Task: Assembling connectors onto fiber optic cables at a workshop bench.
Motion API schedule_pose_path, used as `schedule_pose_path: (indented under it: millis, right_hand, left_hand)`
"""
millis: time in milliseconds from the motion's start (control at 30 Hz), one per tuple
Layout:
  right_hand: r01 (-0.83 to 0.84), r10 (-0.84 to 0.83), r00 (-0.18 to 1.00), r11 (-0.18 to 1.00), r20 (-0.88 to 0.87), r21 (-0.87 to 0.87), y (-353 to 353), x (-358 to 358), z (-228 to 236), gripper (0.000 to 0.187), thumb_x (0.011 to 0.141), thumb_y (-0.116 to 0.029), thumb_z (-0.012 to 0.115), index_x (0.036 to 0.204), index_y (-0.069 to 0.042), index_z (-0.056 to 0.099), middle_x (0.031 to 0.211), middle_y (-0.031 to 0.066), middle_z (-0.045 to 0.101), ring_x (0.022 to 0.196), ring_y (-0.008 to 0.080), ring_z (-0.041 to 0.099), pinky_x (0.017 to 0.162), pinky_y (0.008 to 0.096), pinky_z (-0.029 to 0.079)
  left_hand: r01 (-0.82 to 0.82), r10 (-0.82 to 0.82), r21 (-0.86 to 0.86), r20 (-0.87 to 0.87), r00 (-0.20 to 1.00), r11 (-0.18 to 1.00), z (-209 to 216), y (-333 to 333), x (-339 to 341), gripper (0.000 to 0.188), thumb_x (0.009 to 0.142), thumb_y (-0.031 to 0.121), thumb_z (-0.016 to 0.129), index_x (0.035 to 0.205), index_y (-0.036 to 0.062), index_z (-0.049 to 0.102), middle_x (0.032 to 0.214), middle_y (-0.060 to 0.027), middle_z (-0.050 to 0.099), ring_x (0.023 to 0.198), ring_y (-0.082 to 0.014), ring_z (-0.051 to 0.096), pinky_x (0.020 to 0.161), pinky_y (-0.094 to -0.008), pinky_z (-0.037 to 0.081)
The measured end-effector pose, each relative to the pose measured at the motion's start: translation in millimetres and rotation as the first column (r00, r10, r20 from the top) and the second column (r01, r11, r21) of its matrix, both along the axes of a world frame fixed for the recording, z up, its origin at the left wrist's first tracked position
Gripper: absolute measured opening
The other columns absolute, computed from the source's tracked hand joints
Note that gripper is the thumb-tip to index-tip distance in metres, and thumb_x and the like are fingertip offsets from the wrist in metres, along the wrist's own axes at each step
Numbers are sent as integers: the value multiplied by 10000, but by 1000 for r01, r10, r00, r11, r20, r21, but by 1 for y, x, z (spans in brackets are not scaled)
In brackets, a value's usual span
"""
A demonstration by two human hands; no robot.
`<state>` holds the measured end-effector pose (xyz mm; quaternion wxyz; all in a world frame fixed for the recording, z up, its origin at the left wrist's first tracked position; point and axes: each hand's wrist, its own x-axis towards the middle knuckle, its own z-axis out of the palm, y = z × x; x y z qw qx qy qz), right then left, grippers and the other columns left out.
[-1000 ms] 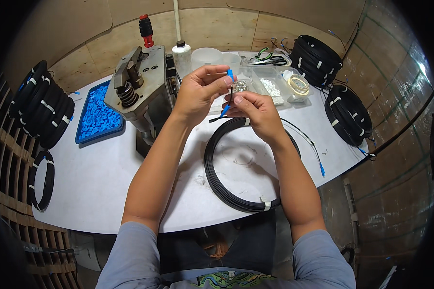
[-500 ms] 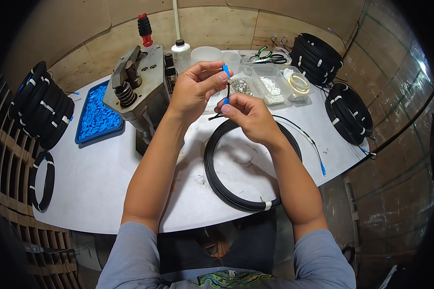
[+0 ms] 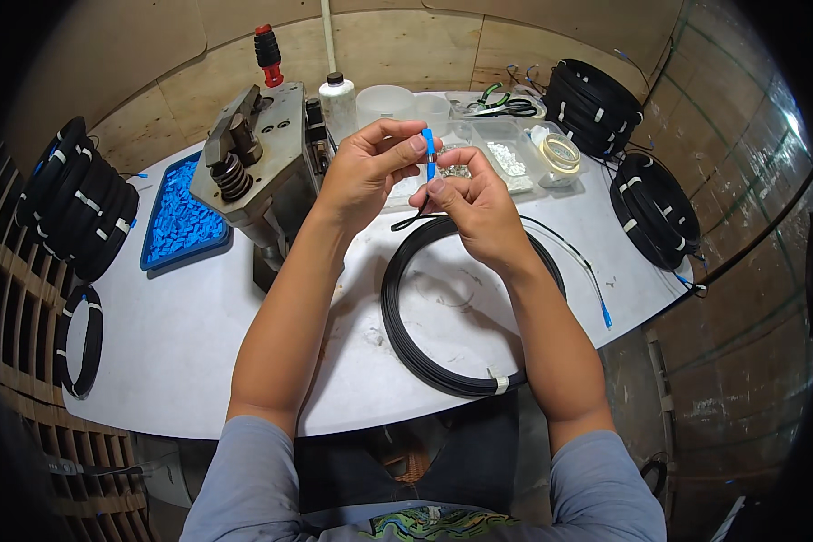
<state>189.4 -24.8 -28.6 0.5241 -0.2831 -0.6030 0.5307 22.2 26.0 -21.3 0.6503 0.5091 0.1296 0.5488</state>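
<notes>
My left hand (image 3: 377, 169) pinches a blue fibre-optic connector (image 3: 427, 137) upright between thumb and fingertips, above the middle of the table. Just below it, my right hand (image 3: 472, 200) grips a small blue boot (image 3: 431, 170) on the same black cable. Only a narrow gap parts the two blue pieces, and a metallic bit shows there. From under my right fingers the cable hangs in a small loop (image 3: 405, 223). A coil of black cable (image 3: 396, 316) lies under my right forearm, its other end tipped with a blue connector (image 3: 606, 316).
Left of my arms stand a metal press (image 3: 266, 154) and a blue tray (image 3: 144, 257) of small blue parts. Clear bins (image 3: 506, 167), tape (image 3: 562, 154), a bottle (image 3: 338, 104) and pliers (image 3: 492, 101) sit behind. Black cable coils are stacked left (image 3: 77, 199) and right (image 3: 655, 212).
My right hand has moved up along the cable with the blue boot, bringing it close beneath the connector. My left hand has stayed almost still.
</notes>
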Motion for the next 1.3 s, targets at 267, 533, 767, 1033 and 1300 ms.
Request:
schedule_pose_path:
  millis: [267, 533, 767, 1033, 1300]
  right_hand:
    - [28, -28, 1000, 998, 4, 63, 1, 0, -3, 241, 943, -93, 534, 1105, -47, 361, 862, 133, 668, 781, 122, 602, 753, 254, 485]
    - [-36, 36, 999, 997, -5, 72, 1, 2, -3, 234, 948, -87, 517, 1099, -65, 339, 830, 117, 639, 786, 124, 592, 758, 261, 481]
    - [-38, 39, 999, 995, -10, 97, -2, 3, -2, 225, 944, -79, 521, 1074, -82, 337, 790, 79, 614, 768, 104, 580, 713, 243, 471]
    - [-43, 43, 999, 997, 4, 69, 1, 7, -2, 237, 935, -87, 551, 1047, -92, 341, 787, 68, 592, 756, 103, 577, 679, 225, 457]
    - [5, 3, 998, 993, -67, 116, -1, 4, -2, 243, 925, -53, 551, 1044, -74, 340, 778, 74, 601, 751, 111, 596, 655, 228, 464]
  left_hand:
    - [-26, 27, 20, -44, 999, 999, -4, 2, 1, 193, 883, 47, 620, 1076, 33, 622, 1022, -136, 647, 974, -212, 618, 863, -363, 497]
    - [-62, 70, 84, -95, 993, 995, 0, -2, 0, 193, 851, 131, 692, 1017, 41, 650, 942, -75, 684, 861, -132, 625, 771, -275, 487]
    - [-35, 41, 64, -90, 995, 997, 0, -1, -1, 182, 844, 98, 694, 1006, 29, 645, 929, -74, 681, 864, -126, 623, 747, -263, 491]
    - [-39, 53, 110, -136, 989, 993, 0, -1, -4, 170, 865, 68, 656, 1030, 33, 632, 965, -100, 665, 923, -171, 627, 797, -303, 492]
    - [-7, 16, 86, -102, 995, 996, -5, 0, 2, 164, 854, 94, 682, 997, 26, 640, 940, -73, 671, 825, -120, 609, 724, -259, 486]
